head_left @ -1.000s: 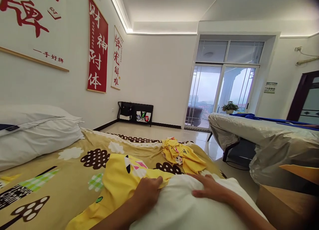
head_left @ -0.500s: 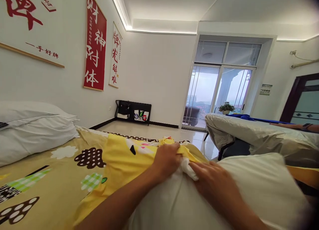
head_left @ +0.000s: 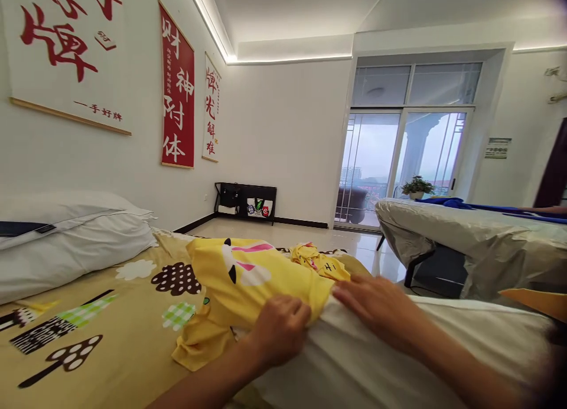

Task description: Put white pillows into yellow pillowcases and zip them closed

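Note:
A white pillow (head_left: 354, 350) lies in front of me, its far end inside a yellow pillowcase (head_left: 261, 273) printed with a white and pink cartoon figure. My left hand (head_left: 283, 326) is closed on the near edge of the pillowcase, on the left side of the pillow. On the right side, my right hand (head_left: 381, 308) pinches the pillowcase's edge with its fingertips and rests along the top of the pillow. Part of the thumb grip is hidden. Beyond the hands lies a bunched yellow cloth (head_left: 319, 261) with "Hi" printed on it.
Under the pillow is a tan patterned bedspread (head_left: 133, 350). White pillows (head_left: 75, 249) are stacked at the left. A plastic-covered table (head_left: 456, 226) stands at the right, with blue cloth (head_left: 460, 204) and part of another person's arm at its edge. A low black rack (head_left: 261, 195) stands by the wall.
The pillowcase now covers more of the pillow's far end and its print lies flatter. My left hand has moved down and nearer, and the hands are further apart. The view has turned slightly left.

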`<control>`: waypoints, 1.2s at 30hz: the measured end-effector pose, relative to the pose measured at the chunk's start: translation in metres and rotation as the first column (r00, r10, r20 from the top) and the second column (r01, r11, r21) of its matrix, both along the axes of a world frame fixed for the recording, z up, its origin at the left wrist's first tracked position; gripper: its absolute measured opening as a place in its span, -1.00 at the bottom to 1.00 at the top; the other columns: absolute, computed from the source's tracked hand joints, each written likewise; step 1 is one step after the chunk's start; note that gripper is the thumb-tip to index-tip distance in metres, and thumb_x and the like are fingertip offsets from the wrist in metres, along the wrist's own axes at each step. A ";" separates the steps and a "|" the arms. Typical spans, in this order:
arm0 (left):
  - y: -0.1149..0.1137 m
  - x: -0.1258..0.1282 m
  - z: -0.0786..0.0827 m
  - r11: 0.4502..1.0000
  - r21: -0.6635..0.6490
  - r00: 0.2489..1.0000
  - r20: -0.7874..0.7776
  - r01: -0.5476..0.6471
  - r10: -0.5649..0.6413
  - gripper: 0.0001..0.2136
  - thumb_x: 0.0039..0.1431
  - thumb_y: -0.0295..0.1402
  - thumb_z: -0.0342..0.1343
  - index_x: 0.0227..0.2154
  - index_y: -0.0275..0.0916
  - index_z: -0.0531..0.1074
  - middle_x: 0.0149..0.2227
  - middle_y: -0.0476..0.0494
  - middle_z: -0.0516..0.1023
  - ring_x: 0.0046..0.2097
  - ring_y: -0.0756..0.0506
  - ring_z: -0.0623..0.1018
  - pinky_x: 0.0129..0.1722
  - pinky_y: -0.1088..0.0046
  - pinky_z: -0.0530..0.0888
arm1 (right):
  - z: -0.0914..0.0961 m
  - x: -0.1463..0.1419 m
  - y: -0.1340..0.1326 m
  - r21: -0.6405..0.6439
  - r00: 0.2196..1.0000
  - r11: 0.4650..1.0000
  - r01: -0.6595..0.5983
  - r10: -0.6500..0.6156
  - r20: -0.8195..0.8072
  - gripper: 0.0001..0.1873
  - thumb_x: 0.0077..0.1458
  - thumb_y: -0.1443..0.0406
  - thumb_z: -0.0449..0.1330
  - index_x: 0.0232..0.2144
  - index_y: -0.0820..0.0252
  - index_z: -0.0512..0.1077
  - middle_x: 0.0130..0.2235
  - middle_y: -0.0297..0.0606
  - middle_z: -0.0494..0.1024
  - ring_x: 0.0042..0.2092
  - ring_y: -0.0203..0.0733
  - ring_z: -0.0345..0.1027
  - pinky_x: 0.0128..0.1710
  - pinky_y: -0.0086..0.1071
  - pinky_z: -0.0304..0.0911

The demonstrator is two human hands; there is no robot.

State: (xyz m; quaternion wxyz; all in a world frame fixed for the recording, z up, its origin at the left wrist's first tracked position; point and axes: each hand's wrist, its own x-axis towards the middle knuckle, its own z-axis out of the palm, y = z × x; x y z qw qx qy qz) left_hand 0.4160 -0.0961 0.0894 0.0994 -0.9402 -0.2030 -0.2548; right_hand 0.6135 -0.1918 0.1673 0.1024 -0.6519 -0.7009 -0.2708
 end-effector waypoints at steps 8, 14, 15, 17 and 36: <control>-0.034 0.007 -0.037 0.989 0.073 0.990 0.053 0.130 -0.134 -0.91 0.11 -0.34 -0.02 -0.38 -0.23 0.33 -0.38 -0.18 0.48 -0.32 -0.14 0.47 -0.35 0.34 0.40 | 0.017 -0.072 0.122 -0.227 0.884 0.915 -0.333 0.220 -0.412 -0.51 0.21 0.03 -0.04 0.02 0.18 0.38 -0.01 -0.10 0.49 -0.02 -0.08 0.34 -0.02 -0.25 0.16; 0.009 -0.134 -0.080 0.972 -0.225 0.786 0.589 -0.063 0.187 -0.81 0.13 -0.15 0.00 -0.52 -0.05 0.39 -0.56 -0.04 0.41 -0.46 -0.09 0.43 -0.38 0.33 0.47 | -0.022 -0.062 0.131 -0.114 0.841 0.931 -0.346 0.254 -0.478 -0.50 0.20 0.00 -0.06 -0.35 0.26 0.47 -0.30 -0.12 0.57 -0.28 -0.15 0.39 -0.32 -0.39 0.18; 0.022 -0.160 -0.081 0.960 -0.257 0.734 0.629 -0.115 0.256 -0.77 0.19 -0.18 -0.07 -0.53 -0.08 0.35 -0.58 -0.04 0.37 -0.49 -0.09 0.40 -0.44 0.34 0.45 | -0.021 -0.057 0.128 -0.054 0.846 0.950 -0.308 0.248 -0.472 -0.52 0.19 0.00 -0.04 -0.37 0.24 0.46 -0.31 -0.13 0.56 -0.28 -0.14 0.38 -0.32 -0.38 0.16; 0.050 -0.197 -0.074 0.887 -0.437 0.481 0.752 -0.148 0.451 -0.78 0.15 -0.10 -0.02 -0.41 -0.13 0.34 -0.47 -0.05 0.42 -0.38 -0.11 0.47 -0.39 0.36 0.47 | -0.018 -0.051 0.121 0.042 0.864 0.971 -0.237 0.231 -0.447 -0.57 0.20 0.03 -0.03 -0.43 0.20 0.44 -0.35 -0.17 0.55 -0.30 -0.14 0.36 -0.33 -0.38 0.11; 0.061 -0.143 0.046 0.836 -0.492 0.347 0.849 0.244 0.399 -0.57 0.02 0.02 0.10 -0.66 -0.23 0.17 -0.66 0.10 0.10 -0.59 0.09 0.12 -0.67 0.59 0.11 | 0.006 0.003 0.072 -0.068 0.953 0.989 -0.130 0.106 -0.284 -0.66 0.16 0.21 -0.06 -0.55 0.11 0.40 -0.49 -0.26 0.52 -0.41 -0.17 0.36 -0.43 -0.38 0.04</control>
